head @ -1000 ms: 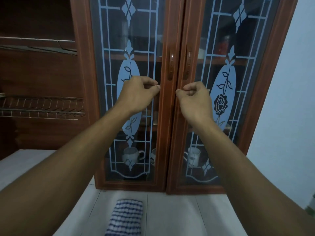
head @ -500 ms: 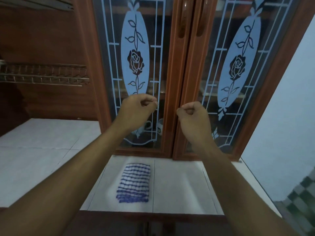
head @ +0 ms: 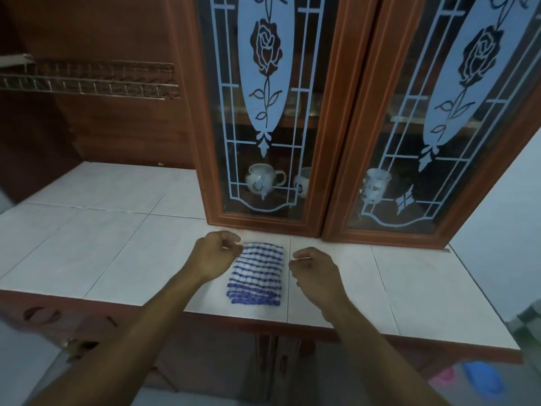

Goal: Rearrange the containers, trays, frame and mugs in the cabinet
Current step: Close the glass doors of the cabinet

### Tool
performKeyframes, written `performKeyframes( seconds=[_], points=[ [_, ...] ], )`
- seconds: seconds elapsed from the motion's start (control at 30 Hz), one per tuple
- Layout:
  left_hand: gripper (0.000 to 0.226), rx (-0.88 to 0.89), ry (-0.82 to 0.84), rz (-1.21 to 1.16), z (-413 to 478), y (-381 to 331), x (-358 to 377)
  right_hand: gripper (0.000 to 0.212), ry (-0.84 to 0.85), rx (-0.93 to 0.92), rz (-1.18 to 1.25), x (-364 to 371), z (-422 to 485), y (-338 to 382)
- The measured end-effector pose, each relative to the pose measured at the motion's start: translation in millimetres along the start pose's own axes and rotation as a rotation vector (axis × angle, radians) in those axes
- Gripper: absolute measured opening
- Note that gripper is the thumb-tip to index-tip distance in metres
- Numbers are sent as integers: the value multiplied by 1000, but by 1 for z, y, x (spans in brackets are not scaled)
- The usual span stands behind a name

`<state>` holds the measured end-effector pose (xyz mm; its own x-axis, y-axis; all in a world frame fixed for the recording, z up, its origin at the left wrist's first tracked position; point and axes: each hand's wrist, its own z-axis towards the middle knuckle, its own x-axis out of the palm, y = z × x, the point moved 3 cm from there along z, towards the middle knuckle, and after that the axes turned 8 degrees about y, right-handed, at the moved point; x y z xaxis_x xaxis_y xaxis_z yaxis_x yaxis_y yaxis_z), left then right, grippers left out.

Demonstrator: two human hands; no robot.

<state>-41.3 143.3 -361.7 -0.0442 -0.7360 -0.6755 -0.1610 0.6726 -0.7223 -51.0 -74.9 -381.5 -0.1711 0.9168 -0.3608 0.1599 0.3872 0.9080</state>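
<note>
Both hands have dropped from in front of the glass doors to just above the tiled counter [head: 117, 230], and the view has tipped down with them. The left hand [head: 215, 256] hovers at the left edge of the blue-striped cloth [head: 257, 273], the right hand [head: 314, 271] just beside its right edge. Each is loosely clenched, thumb against forefinger, grasping nothing I can see. The cabinet [head: 330, 112] has both doors closed, with 3 mugs [head: 260, 178] on its bottom shelf behind the glass. Neither door has been pulled, so the rearranging seems not yet begun; opening them likely comes first.
</note>
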Motion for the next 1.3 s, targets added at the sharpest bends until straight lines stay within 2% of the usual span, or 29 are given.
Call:
performKeyframes(
  seconds=[0.1,0.37,0.67,0.77,0.87,0.97,1.1,1.3],
  points=[
    [29,-71,43,12,0,17,10,19,64,17,-96,15,2,-7],
    [35,-105,103,51,5,26,25,49,171,43,-146,41,9,-8],
    [34,-96,87,-51,13,28,34,49,153,130,-96,54,21,-10],
    [36,-78,76,-138,12,26,32,49,144,135,-63,58,24,-12],
    [39,-83,118,-321,10,24,30,44,140,113,22,57,21,-6],
    [45,-127,204,-595,6,21,28,41,134,93,104,54,18,3],
    [46,-149,344,-790,2,16,25,39,129,115,209,50,14,11],
    [53,-83,431,-803,-10,11,27,29,145,119,300,41,7,11]
  ],
)
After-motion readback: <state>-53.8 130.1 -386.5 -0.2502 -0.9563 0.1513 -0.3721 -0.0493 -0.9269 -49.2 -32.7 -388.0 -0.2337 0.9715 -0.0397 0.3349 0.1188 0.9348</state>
